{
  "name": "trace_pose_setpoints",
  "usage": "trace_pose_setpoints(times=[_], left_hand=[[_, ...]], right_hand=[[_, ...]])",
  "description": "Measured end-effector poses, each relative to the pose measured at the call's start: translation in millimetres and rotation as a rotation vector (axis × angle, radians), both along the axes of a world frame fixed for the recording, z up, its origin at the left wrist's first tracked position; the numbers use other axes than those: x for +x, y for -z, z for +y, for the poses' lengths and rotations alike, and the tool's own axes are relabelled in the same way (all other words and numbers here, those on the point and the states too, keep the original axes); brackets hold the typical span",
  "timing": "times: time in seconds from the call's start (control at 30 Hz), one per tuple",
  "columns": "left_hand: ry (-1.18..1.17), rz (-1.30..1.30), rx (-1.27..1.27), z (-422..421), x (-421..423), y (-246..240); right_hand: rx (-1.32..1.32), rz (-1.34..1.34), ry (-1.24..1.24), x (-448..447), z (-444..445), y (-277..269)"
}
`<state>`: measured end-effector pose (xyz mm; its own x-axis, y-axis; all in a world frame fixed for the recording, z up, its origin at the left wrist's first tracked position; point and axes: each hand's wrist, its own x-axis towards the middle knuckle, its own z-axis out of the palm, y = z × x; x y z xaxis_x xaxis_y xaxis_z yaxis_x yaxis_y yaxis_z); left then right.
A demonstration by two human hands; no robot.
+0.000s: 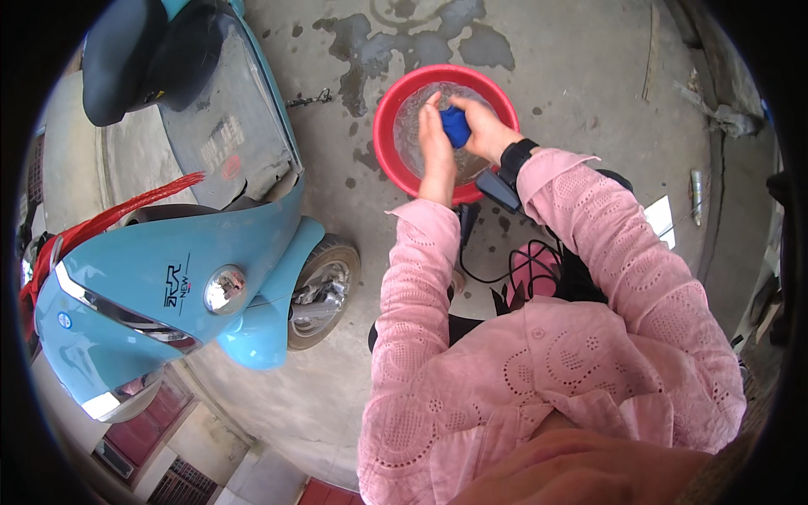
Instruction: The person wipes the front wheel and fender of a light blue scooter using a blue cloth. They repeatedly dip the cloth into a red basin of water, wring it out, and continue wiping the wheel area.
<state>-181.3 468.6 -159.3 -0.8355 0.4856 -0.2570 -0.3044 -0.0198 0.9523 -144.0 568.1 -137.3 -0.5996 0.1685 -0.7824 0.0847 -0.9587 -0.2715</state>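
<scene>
My left hand point(437, 142) and my right hand point(487, 128) meet over a red plastic basin point(383, 129) on the floor. Pressed between them is a small, bunched blue item point(455, 126), perhaps a cloth; most of it is hidden by my fingers. My right hand wraps its outer side, while the left hand lies flat along the other. Beneath the hands, water point(409, 136) with a bubbly, rippled surface fills part of the basin. A black band point(517, 158) circles my right wrist.
A light-blue electric scooter point(145, 265) stands at the left, its front wheel point(323, 293) near me. Black cables point(533, 262) hang by my knees, with a dark device point(497, 189) near the basin's rim. Wet patches point(404, 47) mark the concrete. A tube point(696, 197) lies at right.
</scene>
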Motion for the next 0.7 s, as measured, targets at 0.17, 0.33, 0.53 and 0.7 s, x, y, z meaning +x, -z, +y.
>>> trace_pose_setpoints(times=[0.17, 0.33, 0.53, 0.7], left_hand=[[-0.033, 0.306, -0.167, 8.0, 30.3, -5.2], [-0.067, 0.239, -0.212, 15.0, 12.0, 4.6], [-0.049, -0.003, -0.112, 11.2, -3.1, -10.0], [-0.018, -0.133, -0.086, 5.2, -12.9, -21.0]], right_hand=[[0.084, -0.144, 0.005, -1.8, -5.5, 3.1], [0.273, -0.123, -0.030, -0.4, -11.7, 2.5], [0.292, -0.119, -0.153, 1.3, -11.9, -13.2], [0.391, -0.185, -0.284, 5.2, -13.5, -20.3]])
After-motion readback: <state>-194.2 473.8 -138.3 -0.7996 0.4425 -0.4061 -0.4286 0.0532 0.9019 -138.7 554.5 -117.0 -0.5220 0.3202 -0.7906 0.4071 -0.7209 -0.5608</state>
